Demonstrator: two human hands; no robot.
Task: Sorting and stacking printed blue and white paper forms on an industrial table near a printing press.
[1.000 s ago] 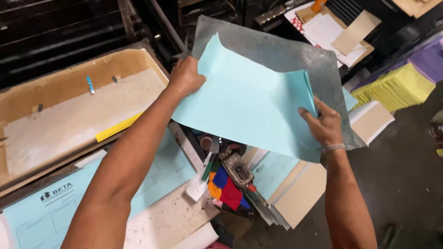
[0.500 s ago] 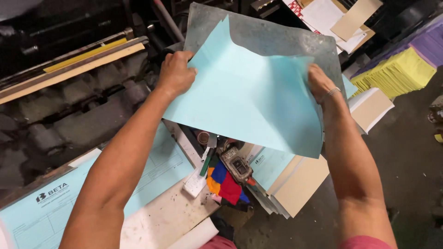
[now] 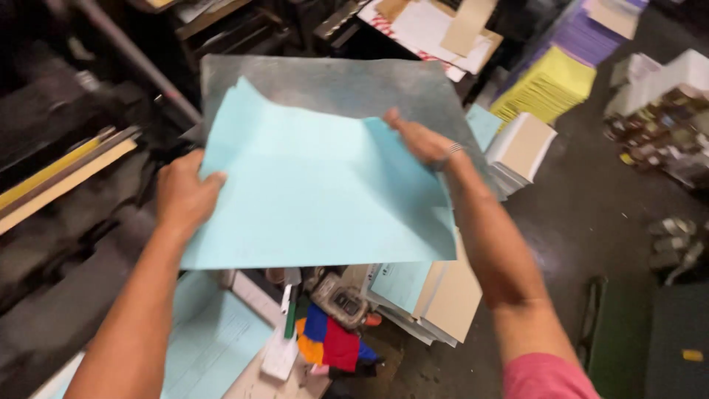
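Observation:
A large pale blue paper sheet [image 3: 317, 192] lies flat on a grey board [image 3: 347, 85], both held up in front of me. My left hand [image 3: 185, 196] grips their left edge, thumb on the blue sheet. At the upper right edge my right hand [image 3: 421, 140], with a ring on one finger, clasps the sheet and the board together. The grey board shows only above and right of the blue sheet.
Below the sheet lie printed blue sheets [image 3: 214, 340], a tape measure [image 3: 336, 299], coloured cloth [image 3: 332, 343] and a stack of paper [image 3: 432, 295]. Yellow [image 3: 546, 89] and purple [image 3: 591, 37] paper stacks stand at the upper right. A dark machine [image 3: 66, 185] fills the left.
The blue sheet and grey board have levelled out and come lower and closer to me. My left hand slid down the left edge; the view swung to the right.

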